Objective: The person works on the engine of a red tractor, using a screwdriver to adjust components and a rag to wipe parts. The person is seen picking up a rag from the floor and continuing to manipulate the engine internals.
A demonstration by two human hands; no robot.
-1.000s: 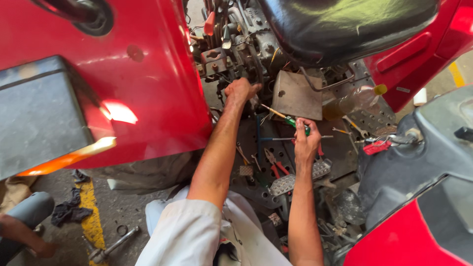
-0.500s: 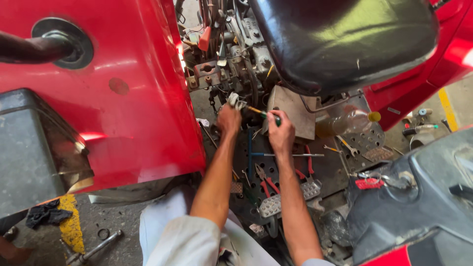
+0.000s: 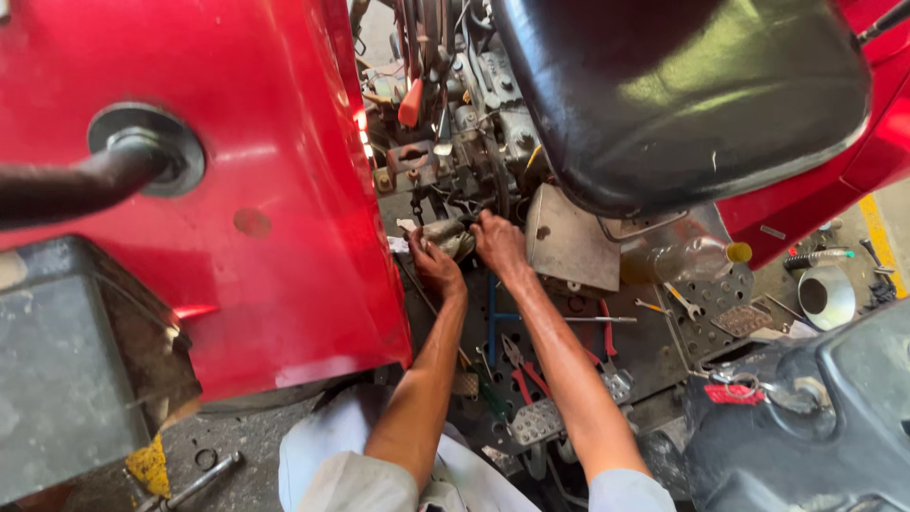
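Both my arms reach forward into the greasy mechanism (image 3: pixel 455 142) between the red fender (image 3: pixel 246 190) and the black seat (image 3: pixel 682 95). My left hand (image 3: pixel 434 267) is closed around a small grey metal part (image 3: pixel 447 237) low in the mechanism. My right hand (image 3: pixel 498 245) is just to its right, with curled fingers touching the same part and a dark hose above it. Whether the right hand holds a tool is hidden by its fingers. A grey metal plate (image 3: pixel 569 248) stands right beside my right hand.
Red-handled pliers (image 3: pixel 521 374), a blue tool (image 3: pixel 493 318) and wrenches (image 3: pixel 678 303) lie on the perforated footplate under my arms. A bottle with a yellow cap (image 3: pixel 687 258) and a metal funnel (image 3: pixel 825 296) sit at right. A foot pedal (image 3: pixel 536 422) is near my knees.
The view has moved closer and up. My right hand, which held a green-and-yellow-handled screwdriver, has moved up and left to join the left hand at the grey part; the screwdriver is no longer visible.
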